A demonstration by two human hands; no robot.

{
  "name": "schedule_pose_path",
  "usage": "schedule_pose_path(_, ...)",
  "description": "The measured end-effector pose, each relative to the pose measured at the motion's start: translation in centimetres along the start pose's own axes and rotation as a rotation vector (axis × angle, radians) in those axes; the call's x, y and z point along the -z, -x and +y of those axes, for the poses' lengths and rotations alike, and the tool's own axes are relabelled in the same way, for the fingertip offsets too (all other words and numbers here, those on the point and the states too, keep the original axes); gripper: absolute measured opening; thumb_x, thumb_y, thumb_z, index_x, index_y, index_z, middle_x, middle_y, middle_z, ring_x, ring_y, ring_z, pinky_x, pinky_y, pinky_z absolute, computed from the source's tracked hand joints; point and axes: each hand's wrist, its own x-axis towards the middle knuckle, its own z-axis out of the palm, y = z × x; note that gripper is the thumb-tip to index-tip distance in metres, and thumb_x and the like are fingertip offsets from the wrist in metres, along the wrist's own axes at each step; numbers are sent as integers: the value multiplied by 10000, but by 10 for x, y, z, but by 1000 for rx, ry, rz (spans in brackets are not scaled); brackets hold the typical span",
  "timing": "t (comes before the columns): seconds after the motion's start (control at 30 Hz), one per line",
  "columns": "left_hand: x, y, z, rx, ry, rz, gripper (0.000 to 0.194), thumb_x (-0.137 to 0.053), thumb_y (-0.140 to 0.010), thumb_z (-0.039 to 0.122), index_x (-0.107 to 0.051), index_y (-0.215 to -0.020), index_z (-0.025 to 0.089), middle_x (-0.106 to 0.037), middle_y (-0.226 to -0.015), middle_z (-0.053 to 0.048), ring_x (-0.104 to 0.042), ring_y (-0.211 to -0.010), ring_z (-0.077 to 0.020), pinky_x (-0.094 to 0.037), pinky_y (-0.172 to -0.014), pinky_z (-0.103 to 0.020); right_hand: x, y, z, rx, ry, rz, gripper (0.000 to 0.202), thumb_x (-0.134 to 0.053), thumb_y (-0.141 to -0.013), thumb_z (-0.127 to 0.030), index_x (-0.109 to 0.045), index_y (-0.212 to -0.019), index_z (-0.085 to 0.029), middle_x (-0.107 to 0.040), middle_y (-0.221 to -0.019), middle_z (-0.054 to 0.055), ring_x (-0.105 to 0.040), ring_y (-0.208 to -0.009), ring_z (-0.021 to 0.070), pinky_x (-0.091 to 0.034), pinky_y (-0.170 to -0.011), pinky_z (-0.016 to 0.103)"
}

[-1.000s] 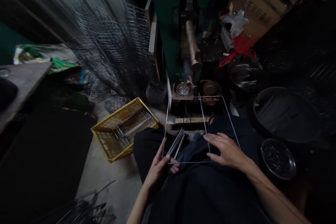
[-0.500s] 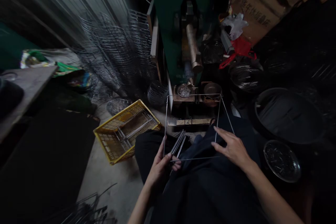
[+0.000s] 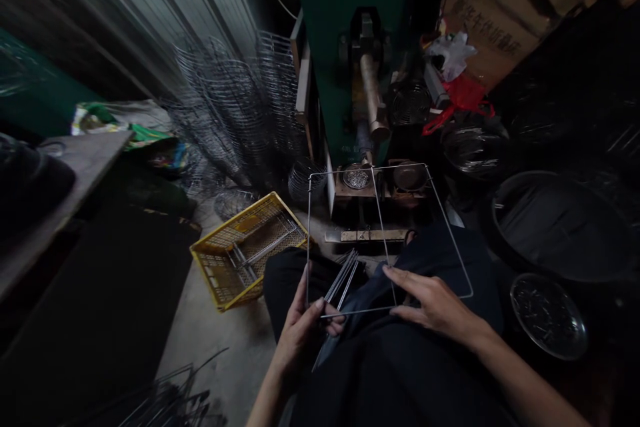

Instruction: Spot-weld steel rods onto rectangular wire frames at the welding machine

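Note:
My left hand [image 3: 306,323] is closed round the lower left part of a thin wire frame [image 3: 309,233] and also holds a bundle of metal rods [image 3: 343,277] that points up and away. My right hand [image 3: 433,300] pinches a middle wire [image 3: 381,220] of the frame near its lower end, at the lower crossbar. The frame is held over my lap, its top bar in front of the machine's small platform. Its right side slants down to a corner above my right thigh.
A yellow crate [image 3: 227,280] with metal pieces stands at left, before stacked wire racks [image 3: 225,93]. Ahead is a green machine [image 3: 333,60] with a dish of small metal parts [image 3: 357,177]. Right are a large black tub [image 3: 555,227] and a round tray [image 3: 549,315].
My right hand has moved left along with the middle wire, which now stands well apart from the frame's right side. The view has shifted slightly, and my left hand keeps its hold.

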Motion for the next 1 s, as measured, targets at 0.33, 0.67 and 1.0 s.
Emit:
schedule_pose_path(0.33, -8, 11, -5, -11, 31, 19, 924, -586, -896, 360, 85, -1524, 276, -713, -703, -82, -668, -576, -203, -506, -551, -272, -8, 5, 0, 9, 43, -25, 825, -709, -820, -262, -263, -1508, -353, -431, -1476, 3, -479, -1298, 206, -436, -1067, 328)
schedule_pose_path(0.67, -8, -2, -12, -59, 11, -45, 895, -530, -927, 331, 141, -1514, 256, -714, -713, -101, -670, -577, -215, -504, -528, -280, -6, 7, 8, -15, 114, -20, 823, -710, -816, -257, -270, -1503, -363, -444, -1468, -10, -480, -1298, 198, -438, -1063, 330)
schedule_pose_path(1.0, -11, -7, -12, -74, 36, -57, 866, -547, -924, 347, 76, -1524, 307, -719, -730, -95, -678, -585, -217, -509, -531, -279, -2, 6, 15, 23, 107, -7, 777, -693, -838, -285, -292, -1502, -331, -461, -1457, 12, -485, -1295, 198, -430, -1069, 326)
